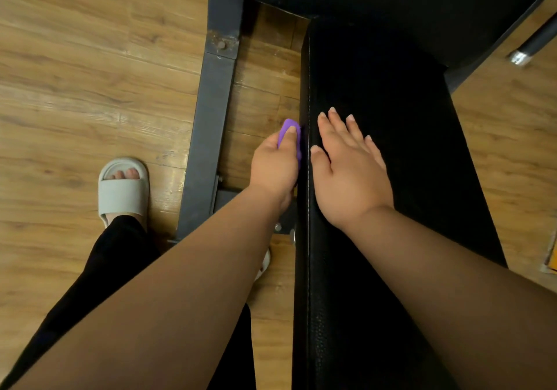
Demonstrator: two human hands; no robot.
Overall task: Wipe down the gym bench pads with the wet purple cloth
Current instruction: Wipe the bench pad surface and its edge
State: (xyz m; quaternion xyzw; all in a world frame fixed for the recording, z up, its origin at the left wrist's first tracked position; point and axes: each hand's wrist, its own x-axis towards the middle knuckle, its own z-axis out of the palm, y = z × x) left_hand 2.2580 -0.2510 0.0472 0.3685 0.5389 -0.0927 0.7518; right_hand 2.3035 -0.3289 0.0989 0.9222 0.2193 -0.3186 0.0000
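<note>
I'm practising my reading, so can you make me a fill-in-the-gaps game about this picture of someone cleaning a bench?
1. The left hand holds a ____ cloth against the side of the pad.
2. The right hand lies flat on top of the pad and holds ____.
3. The pad is ____ in colour.
4. The floor looks like ____.

Missing words: purple, nothing, black, wood.

A purple cloth [291, 136] is seen against a black bench pad [391, 148] edged with pale stitching. A brown wood-grain floor [90, 73], grey frame [208, 136] and off-white slipper [123, 190] are shown.
</note>
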